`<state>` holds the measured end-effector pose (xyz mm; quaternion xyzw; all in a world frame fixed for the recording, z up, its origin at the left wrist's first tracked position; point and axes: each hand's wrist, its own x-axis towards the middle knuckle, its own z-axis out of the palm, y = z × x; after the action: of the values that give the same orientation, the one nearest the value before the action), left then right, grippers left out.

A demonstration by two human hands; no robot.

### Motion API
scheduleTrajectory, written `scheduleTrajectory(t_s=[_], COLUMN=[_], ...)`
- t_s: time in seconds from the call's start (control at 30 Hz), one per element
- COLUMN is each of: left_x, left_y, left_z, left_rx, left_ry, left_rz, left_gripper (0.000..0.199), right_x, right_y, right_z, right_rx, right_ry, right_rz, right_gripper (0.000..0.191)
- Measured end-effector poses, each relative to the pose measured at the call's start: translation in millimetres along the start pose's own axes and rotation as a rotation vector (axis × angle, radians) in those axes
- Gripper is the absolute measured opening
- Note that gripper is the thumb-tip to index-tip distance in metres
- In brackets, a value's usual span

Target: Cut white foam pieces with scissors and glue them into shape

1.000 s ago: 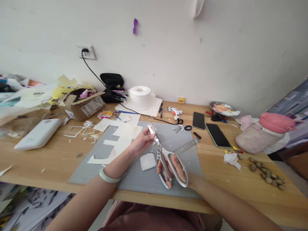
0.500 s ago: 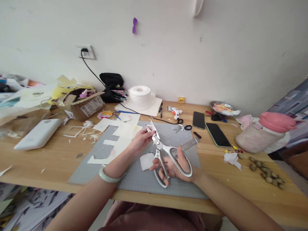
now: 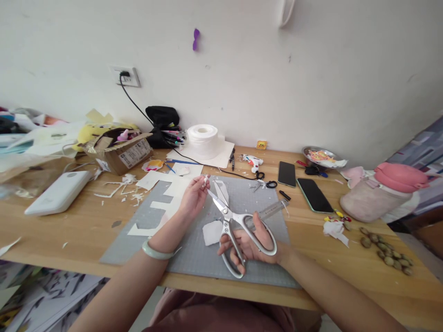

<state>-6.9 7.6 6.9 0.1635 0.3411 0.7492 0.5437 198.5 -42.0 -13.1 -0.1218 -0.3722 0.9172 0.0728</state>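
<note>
My right hand [image 3: 254, 244] is wrapped through the handle loops of large silver scissors [image 3: 226, 215], whose blades are parted and point up and left. My left hand [image 3: 194, 198], with a pale bangle on its wrist, pinches a tiny white scrap [image 3: 206, 179] just beyond the blade tips; its material is too small to make out. Under the hands lies a grey cutting mat [image 3: 194, 263]. On it are a white square pad [image 3: 212, 233], left of the scissors, cut white paper [image 3: 166, 210] and a clear ruler [image 3: 272, 210].
A white roll [image 3: 202, 140] stands at the back, beside a cardboard box [image 3: 128, 154] and pens. To the right are two phones [image 3: 314, 195], small black scissors [image 3: 271, 184], a glue gun [image 3: 255, 162], a pink-lidded bottle [image 3: 370, 198] and a beaded string [image 3: 389, 256]. A white power bank [image 3: 57, 192] lies left.
My left hand has moved left and up, off the scissor blades, and a white scrap now shows in its fingertips. The scissors have stayed nearly in place, with the blade tips slightly lower.
</note>
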Motion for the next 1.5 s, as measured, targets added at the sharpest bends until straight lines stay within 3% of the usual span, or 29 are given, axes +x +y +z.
scheduleTrajectory(t_s=[0.23, 0.5, 0.63, 0.83, 1.1, 1.5], left_x=[-0.6, -4.9, -3.2, -0.6, -2.9, -5.1], left_y=[0.6, 5.3, 3.4, -0.2, -2.1, -1.5], left_z=[-0.1, 6.4, 3.6, -2.0, -1.8, -1.7], left_rx=[-0.032, -0.107, -0.078, -0.01, 0.047, 0.062], left_ry=[0.041, 0.072, 0.042, 0.029, -0.102, -0.119], left_rz=[0.043, -0.01, 0.028, 0.091, 0.047, -0.059], left_gripper=[0.018, 0.024, 0.022, 0.016, 0.006, 0.01], right_x=[0.0, 0.4, -0.5, -1.1, -2.0, -1.3], right_y=[-0.4, -0.2, -1.0, -0.1, 0.0, -2.2], right_z=[-0.8, -3.6, -2.8, -2.9, -3.7, -2.4], right_rx=[0.005, 0.007, 0.026, -0.006, -0.041, -0.016], right_ry=[-0.015, -0.017, -0.014, -0.019, -0.087, -0.054], right_rz=[-0.001, 0.021, 0.018, 0.004, -0.005, -0.04], right_gripper=[0.097, 0.077, 0.066, 0.065, 0.06, 0.055])
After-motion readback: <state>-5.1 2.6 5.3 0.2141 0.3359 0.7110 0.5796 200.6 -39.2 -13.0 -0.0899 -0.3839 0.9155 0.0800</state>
